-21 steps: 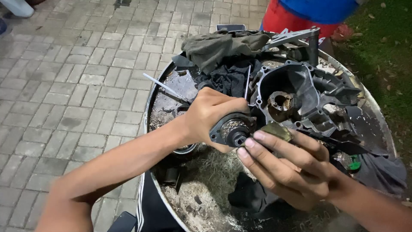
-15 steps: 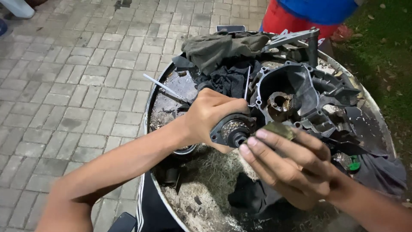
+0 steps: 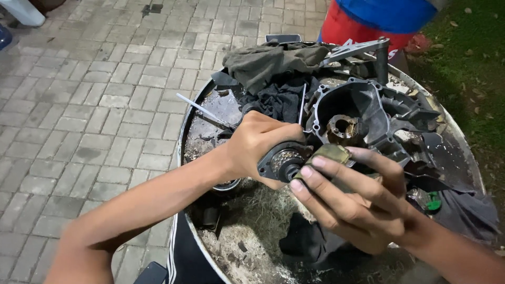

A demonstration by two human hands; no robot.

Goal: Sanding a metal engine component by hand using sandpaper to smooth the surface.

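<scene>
My left hand (image 3: 258, 144) grips a round black metal part (image 3: 283, 160) with a bearing-like centre, held over a dirty drum top (image 3: 208, 131). My right hand (image 3: 350, 202) presses a small greenish-yellow pad (image 3: 327, 154) against the face of that part, fingers stretched along it. Just behind both hands lies a dark engine casing (image 3: 363, 118) with a rusty round hub inside.
Greasy rags, olive (image 3: 273, 60) and black (image 3: 281, 100), lie at the drum's far side with a thin metal rod (image 3: 202, 111) and a metal bracket (image 3: 357, 48). A person in red and blue (image 3: 379, 18) stands beyond. Brick paving (image 3: 89, 105) is left, grass (image 3: 473, 52) right.
My right hand has shifted the pad slightly over the round part; my left hand keeps its grip in nearly the same place.
</scene>
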